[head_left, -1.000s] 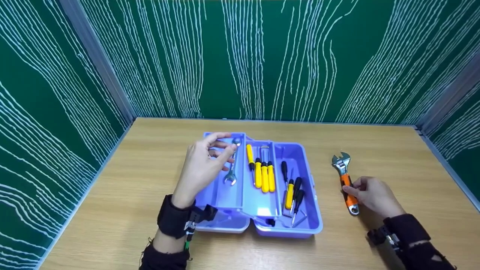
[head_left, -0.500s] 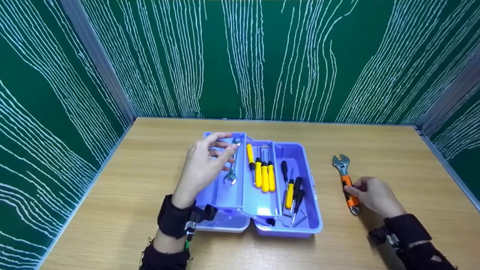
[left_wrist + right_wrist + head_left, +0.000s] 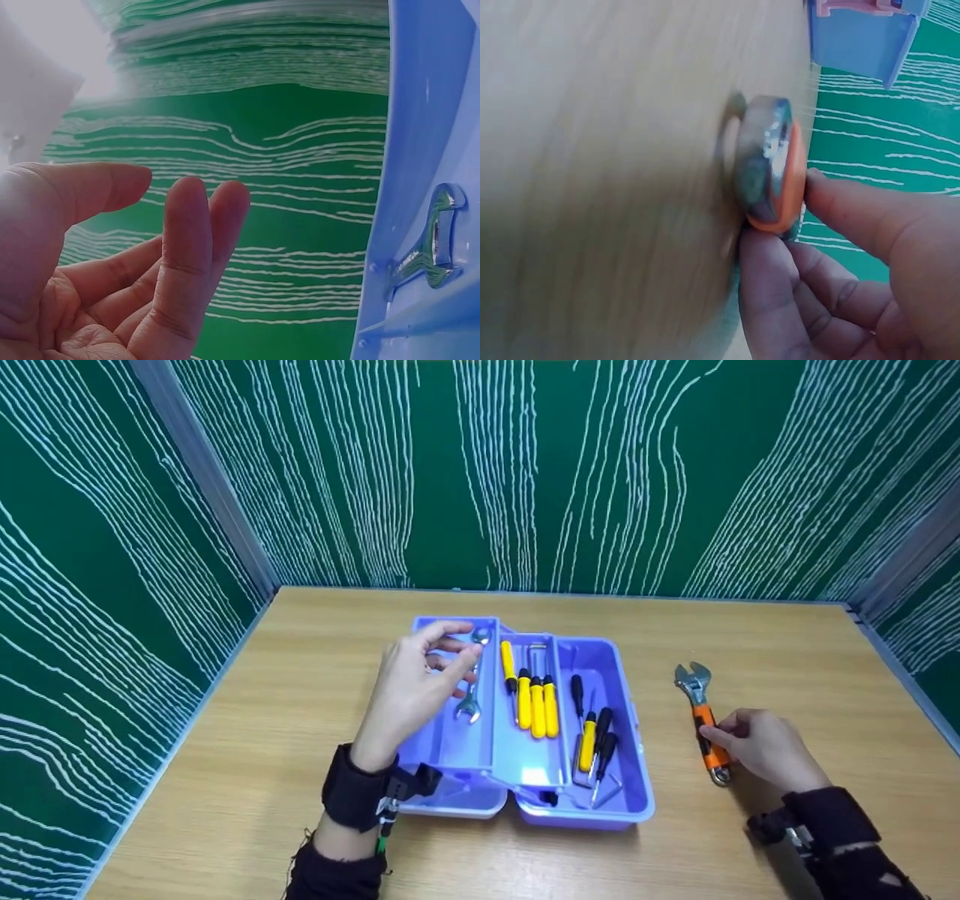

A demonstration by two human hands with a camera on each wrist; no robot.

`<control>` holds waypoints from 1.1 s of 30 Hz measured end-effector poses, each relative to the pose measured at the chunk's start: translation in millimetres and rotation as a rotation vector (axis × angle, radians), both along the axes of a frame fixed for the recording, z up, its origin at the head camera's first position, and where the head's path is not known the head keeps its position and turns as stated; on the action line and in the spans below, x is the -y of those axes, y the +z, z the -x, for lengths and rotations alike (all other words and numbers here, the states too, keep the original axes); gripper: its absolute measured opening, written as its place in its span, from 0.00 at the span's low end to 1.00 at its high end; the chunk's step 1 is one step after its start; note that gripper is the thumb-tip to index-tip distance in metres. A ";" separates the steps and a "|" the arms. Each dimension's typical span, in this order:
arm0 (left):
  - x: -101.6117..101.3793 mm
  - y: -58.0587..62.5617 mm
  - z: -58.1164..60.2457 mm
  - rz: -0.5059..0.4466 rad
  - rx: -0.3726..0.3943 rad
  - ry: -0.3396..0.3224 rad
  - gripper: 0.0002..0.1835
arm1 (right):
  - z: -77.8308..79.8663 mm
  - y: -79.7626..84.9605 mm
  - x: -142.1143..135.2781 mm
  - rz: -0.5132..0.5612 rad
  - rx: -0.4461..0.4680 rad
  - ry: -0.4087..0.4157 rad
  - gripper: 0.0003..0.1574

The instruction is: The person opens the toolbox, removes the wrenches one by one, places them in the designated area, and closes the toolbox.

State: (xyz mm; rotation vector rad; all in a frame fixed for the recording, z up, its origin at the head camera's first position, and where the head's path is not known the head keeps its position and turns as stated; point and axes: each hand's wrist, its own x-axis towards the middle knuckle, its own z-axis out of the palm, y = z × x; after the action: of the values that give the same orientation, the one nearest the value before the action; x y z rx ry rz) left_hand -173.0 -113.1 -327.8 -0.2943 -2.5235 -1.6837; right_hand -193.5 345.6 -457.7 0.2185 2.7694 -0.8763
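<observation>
My right hand [image 3: 769, 748] pinches the orange and black handle of an adjustable wrench [image 3: 703, 720] between thumb and fingers, to the right of the toolbox. In the right wrist view the metal end of the adjustable wrench [image 3: 761, 161] points at the camera, close over the tabletop. My left hand [image 3: 416, 690] hovers over the left tray of the purple toolbox [image 3: 646, 780], its fingers loosely bent around nothing. Beneath it a double open-end wrench [image 3: 469, 707] lies in that tray, partly hidden by the fingers. The left wrist view shows one end of this open-end wrench [image 3: 439, 236].
The toolbox stands open mid-table. Its middle tray [image 3: 517, 757] holds several yellow-handled screwdrivers [image 3: 538, 711]. In the deep right compartment lie black-handled screwdrivers [image 3: 606, 754], a yellow-handled one [image 3: 588, 742] and bent hex keys [image 3: 611, 795]. Green panels with white lines [image 3: 442, 472] enclose the wooden table [image 3: 247, 720].
Over the last second the adjustable wrench has turned slightly in my right hand's pinch. The whole head view has shifted a little. My left hand keeps its pose over the tray.
</observation>
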 end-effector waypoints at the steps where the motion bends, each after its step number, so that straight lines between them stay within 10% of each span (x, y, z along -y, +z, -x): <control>1: 0.2 0.3 0.2 0.000 -0.001 0.000 0.19 | -0.1 2.1 -1.0 0.013 0.004 -0.003 0.25; 12: 1.6 2.5 -0.9 0.002 -0.012 0.009 0.21 | 2.0 37.5 3.6 0.067 -0.098 0.007 0.41; 33: -0.9 1.7 -2.1 0.029 0.014 -0.008 0.18 | 0.1 88.2 69.7 0.307 -0.310 0.096 0.35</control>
State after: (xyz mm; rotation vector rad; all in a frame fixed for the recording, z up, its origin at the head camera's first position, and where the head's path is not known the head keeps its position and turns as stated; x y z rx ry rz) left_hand -170.8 -112.2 -326.1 -0.2965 -2.5621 -1.6599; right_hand -193.6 275.9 -369.5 -0.1120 2.8323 -1.3938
